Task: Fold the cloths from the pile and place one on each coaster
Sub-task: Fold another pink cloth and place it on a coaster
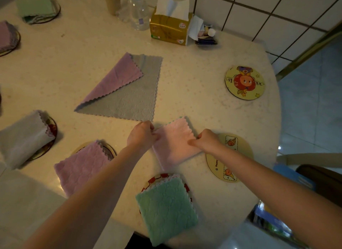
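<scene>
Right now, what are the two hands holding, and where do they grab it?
Both hold the folded pink cloth. The left hand pinches its left edge, and the right hand pinches its right edge, beside a bare coaster.

I'm looking at a home dining corner: a pale stone-look table against a white tiled wall, with a gold tissue pack and water bottle near that wall, cartoon coasters nearer me

Tissue box beside clear bottle on table
</scene>
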